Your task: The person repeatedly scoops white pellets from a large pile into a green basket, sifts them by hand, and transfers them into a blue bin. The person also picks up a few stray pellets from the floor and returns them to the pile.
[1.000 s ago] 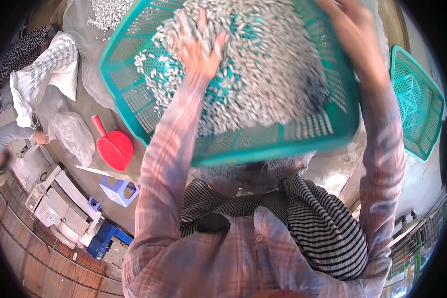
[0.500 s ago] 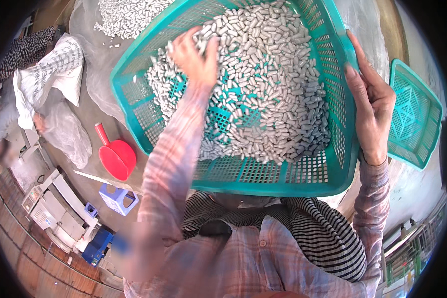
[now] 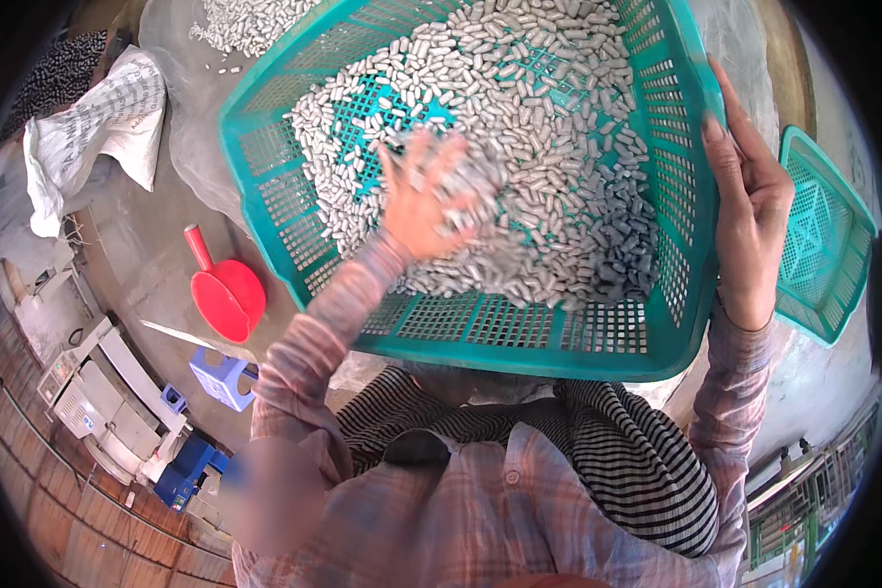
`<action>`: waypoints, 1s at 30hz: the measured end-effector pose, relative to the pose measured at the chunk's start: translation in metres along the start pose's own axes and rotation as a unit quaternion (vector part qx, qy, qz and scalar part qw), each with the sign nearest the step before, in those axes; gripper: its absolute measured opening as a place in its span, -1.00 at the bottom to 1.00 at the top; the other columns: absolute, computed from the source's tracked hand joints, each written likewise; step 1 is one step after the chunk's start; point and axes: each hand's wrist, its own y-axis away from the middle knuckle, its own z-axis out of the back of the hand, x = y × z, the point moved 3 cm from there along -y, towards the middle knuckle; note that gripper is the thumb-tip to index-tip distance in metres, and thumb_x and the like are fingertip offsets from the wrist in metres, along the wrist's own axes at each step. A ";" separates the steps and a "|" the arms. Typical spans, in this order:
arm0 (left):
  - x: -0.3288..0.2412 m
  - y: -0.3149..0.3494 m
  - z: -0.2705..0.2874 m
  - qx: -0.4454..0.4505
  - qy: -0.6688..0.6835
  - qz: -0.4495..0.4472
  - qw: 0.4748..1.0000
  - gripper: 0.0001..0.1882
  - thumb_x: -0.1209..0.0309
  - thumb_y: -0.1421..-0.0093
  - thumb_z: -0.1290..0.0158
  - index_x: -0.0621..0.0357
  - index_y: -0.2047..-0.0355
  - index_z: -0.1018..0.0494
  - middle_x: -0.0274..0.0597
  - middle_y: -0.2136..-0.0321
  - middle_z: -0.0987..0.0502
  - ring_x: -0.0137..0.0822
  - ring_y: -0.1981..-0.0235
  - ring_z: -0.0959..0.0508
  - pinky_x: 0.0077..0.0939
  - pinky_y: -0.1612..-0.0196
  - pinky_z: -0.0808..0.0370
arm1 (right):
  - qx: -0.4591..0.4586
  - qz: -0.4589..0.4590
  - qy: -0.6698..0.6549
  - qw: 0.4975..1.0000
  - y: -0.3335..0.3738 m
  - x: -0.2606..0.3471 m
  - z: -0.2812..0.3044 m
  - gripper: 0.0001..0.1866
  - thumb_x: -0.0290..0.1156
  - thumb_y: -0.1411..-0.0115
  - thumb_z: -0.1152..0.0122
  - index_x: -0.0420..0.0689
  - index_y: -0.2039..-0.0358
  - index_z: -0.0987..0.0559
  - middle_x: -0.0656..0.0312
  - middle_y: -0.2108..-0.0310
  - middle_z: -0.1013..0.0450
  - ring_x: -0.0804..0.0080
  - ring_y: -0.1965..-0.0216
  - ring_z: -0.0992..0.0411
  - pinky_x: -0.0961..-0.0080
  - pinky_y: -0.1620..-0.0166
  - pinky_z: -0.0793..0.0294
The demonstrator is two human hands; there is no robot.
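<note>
A large green plastic basket [image 3: 500, 359] with a lattice floor lies tilted in front of me. Spread over its floor are many small, pale grey, capsule-shaped pieces [image 3: 551, 162], denser and darker at the right. My left hand [image 3: 423, 201], its fingers spread, sweeps among the pieces near the middle; motion smears the fingertips and the pieces beside them. Green lattice shows bare just beyond that hand. At the right side my right hand [image 3: 755, 211] grips the basket's rim, the thumb on top and fingers along the outer side.
More pale pieces [image 3: 250, 24] lie heaped on clear plastic sheeting [image 3: 194, 132] at the far left. A red scoop [image 3: 227, 296] rests left of the basket, near a white sack [image 3: 116, 120]. A second green basket [image 3: 786, 294] stands at right. A purple stool [image 3: 227, 380] is below left.
My left hand has swept from the basket's far left nearer and to the right, baring lattice behind it. The basket's right side and my right hand have shifted slightly right.
</note>
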 end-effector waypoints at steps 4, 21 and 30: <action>0.025 -0.080 -0.013 -0.226 -0.024 0.215 0.950 -0.40 -0.06 0.00 -0.13 -0.29 -0.08 -0.40 0.10 -0.19 -0.14 0.22 -0.20 -0.03 0.40 -0.10 0.05 | -0.030 0.033 0.015 0.999 0.000 -0.003 -0.007 -0.57 -0.42 -0.27 -0.09 -0.12 -0.16 -0.40 0.44 0.41 -0.46 0.84 0.44 -0.26 0.88 0.38 -0.21; 0.001 -0.109 0.000 -0.120 -0.057 0.246 0.960 -0.33 -0.03 -0.17 0.02 -0.32 -0.28 -0.13 0.08 -0.35 0.22 0.25 -0.33 0.19 0.36 -0.24 0.23 | -0.030 0.035 -0.001 0.999 -0.002 -0.008 -0.005 -0.57 -0.42 -0.26 -0.11 -0.14 -0.16 -0.40 0.45 0.41 -0.47 0.83 0.45 -0.25 0.88 0.37 -0.21; -0.067 0.006 -0.019 0.202 0.076 -0.093 0.972 -0.34 -0.02 -0.12 0.02 -0.32 -0.25 -0.19 -0.14 -0.32 -0.05 0.06 -0.37 0.17 0.33 -0.27 0.48 | -0.033 -0.008 0.045 0.998 -0.001 -0.001 0.001 -0.57 -0.45 -0.28 -0.08 -0.19 -0.16 -0.38 0.35 0.23 -0.43 0.77 0.29 -0.27 0.79 0.19 -0.21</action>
